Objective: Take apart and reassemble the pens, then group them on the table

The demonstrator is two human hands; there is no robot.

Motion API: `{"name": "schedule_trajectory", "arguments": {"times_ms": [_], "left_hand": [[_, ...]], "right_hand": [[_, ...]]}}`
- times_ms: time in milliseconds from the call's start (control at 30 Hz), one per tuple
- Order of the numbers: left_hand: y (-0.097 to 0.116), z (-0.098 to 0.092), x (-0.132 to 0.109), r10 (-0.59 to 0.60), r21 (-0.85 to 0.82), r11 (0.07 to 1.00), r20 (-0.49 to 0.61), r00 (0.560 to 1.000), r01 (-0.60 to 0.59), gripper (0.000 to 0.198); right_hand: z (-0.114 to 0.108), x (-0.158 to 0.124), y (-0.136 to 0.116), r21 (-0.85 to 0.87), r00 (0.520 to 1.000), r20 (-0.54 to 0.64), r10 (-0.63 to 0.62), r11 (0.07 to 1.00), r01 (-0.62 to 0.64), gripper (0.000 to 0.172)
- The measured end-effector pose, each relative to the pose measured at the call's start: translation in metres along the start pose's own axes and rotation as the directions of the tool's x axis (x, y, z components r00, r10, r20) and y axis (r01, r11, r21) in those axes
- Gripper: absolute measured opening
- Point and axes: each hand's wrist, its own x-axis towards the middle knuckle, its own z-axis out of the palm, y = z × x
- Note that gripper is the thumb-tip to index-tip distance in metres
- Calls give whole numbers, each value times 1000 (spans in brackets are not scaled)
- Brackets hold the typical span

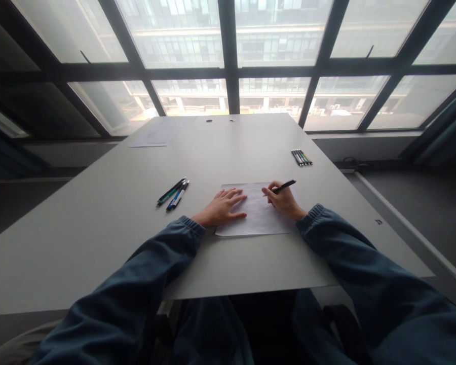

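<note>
A white sheet of paper (256,223) lies near the front edge of the white table. My left hand (225,207) rests flat on the sheet's left part, fingers spread and holding nothing. On the right part of the sheet, my right hand (283,199) is closed around a black pen (288,186). The pen slants, its tip low near the paper and its back end pointing up to the right. Any marks on the sheet are too faint to read.
Several pens (178,196) lie loosely left of the sheet. Another row of pens (301,157) sits at the table's right side. More paper (154,136) lies at the far left of the table (99,228). Large windows (273,45) stand behind.
</note>
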Motion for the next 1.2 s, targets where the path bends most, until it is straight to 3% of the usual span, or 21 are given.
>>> {"name": "schedule_trajectory", "arguments": {"times_ms": [67,167,267,367,733,933,1033,1200], "left_hand": [[0,0,0,-5,-5,1000,-3,1000,5,74],[0,0,0,-10,-12,1000,-2,1000,10,74],[0,0,0,-13,-14,1000,1,1000,13,74],[1,-1,0,-11,-11,1000,0,1000,11,75],[2,0,1,-16,-6,1000,-4,1000,16,75],[1,0,1,-14,3,1000,4,1000,13,76],[0,0,0,-10,-5,1000,2,1000,10,76],[-1,1,0,2,2,1000,-7,1000,-2,76]], "right_hand": [[0,0,-2,23,998,42,-40,999,39,31],[0,2,-2,-20,996,12,-93,995,93,29],[1,3,2,-109,998,-17,-64,992,61,32],[2,2,5,-171,998,-24,-57,984,52,24],[2,3,6,-245,996,-37,-81,967,70,19],[2,4,5,-244,995,-5,-101,965,97,20],[3,4,6,-253,995,-42,-88,964,75,19],[1,4,5,-109,988,-142,-56,993,41,31]]}}
